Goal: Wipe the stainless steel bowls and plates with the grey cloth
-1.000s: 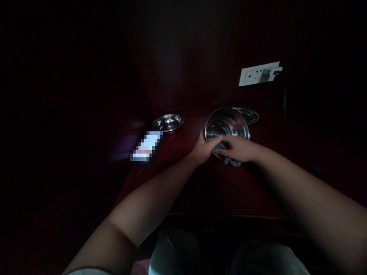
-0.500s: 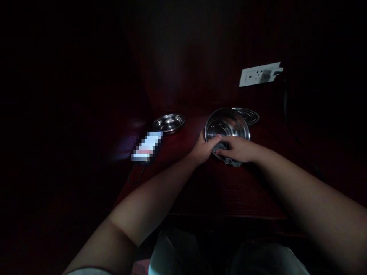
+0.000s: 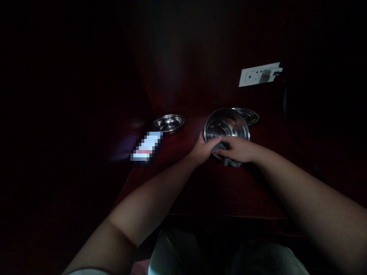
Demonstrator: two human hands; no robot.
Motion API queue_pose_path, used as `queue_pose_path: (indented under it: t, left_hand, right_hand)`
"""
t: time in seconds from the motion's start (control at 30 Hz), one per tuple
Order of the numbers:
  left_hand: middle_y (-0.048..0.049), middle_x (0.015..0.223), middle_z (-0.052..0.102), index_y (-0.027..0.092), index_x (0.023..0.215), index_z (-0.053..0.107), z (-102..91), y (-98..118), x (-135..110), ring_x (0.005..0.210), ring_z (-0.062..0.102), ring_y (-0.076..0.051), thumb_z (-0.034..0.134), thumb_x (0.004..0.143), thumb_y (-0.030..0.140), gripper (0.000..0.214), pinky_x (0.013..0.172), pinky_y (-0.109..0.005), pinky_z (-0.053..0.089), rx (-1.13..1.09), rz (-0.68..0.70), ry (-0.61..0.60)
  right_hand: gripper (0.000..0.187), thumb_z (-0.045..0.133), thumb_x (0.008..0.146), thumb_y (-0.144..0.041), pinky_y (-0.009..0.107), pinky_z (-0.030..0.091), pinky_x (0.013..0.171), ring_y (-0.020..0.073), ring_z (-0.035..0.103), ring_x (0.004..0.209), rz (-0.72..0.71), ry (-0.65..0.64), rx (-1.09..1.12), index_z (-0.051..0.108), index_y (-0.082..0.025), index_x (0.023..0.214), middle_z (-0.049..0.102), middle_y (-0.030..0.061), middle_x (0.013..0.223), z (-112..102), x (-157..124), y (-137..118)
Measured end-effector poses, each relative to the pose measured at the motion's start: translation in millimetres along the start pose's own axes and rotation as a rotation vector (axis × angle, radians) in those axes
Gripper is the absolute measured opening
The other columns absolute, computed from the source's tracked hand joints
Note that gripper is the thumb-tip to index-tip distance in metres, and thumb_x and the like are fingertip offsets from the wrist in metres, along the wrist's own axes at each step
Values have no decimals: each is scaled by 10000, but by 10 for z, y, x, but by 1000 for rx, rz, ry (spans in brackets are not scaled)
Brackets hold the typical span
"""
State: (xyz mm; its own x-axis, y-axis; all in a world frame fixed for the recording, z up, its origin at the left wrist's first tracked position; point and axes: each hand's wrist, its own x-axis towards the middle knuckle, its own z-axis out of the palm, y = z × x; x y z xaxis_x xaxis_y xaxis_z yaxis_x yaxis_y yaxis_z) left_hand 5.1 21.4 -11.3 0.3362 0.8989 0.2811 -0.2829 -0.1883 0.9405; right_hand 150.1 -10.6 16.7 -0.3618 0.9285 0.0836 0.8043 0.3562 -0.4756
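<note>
A shiny steel bowl (image 3: 227, 125) stands on the dark red wooden table (image 3: 229, 191) in dim light. My left hand (image 3: 204, 148) grips its near left rim, thumb hooked over the edge. My right hand (image 3: 236, 149) is closed on a grey cloth (image 3: 233, 163) and presses it against the bowl's near rim. Part of the cloth hangs below my right hand onto the table.
A smaller steel bowl (image 3: 169, 123) sits to the left, and a steel plate (image 3: 248, 114) lies behind the big bowl. A lit phone (image 3: 146, 146) with a cable lies at the left. A white wall socket (image 3: 257, 74) holds a plug. My knees are below the table edge.
</note>
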Motion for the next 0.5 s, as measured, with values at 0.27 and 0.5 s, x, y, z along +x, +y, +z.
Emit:
queue_pose_path:
  t: [0.27, 0.5]
  left_hand:
    - [-94, 1055, 582, 192, 1217, 401, 15, 23, -15, 979, 542, -214, 652, 680, 264, 598, 928, -428, 367, -2, 1, -1]
    - [-114, 1103, 560, 179, 1209, 414, 7, 2, 0, 1007, 531, -225, 644, 683, 271, 581, 919, -420, 380, 12, 29, -22]
  right_hand:
    - [336, 506, 778, -380, 341, 475, 754, 207, 616, 849, -13, -7, 8, 595, -196, 1045, 668, 70, 920, -11, -8, -17]
    - [351, 502, 778, -381, 350, 476, 767, 213, 613, 869, -15, -3, 12, 584, -195, 1064, 661, 74, 955, 2, -8, -2]
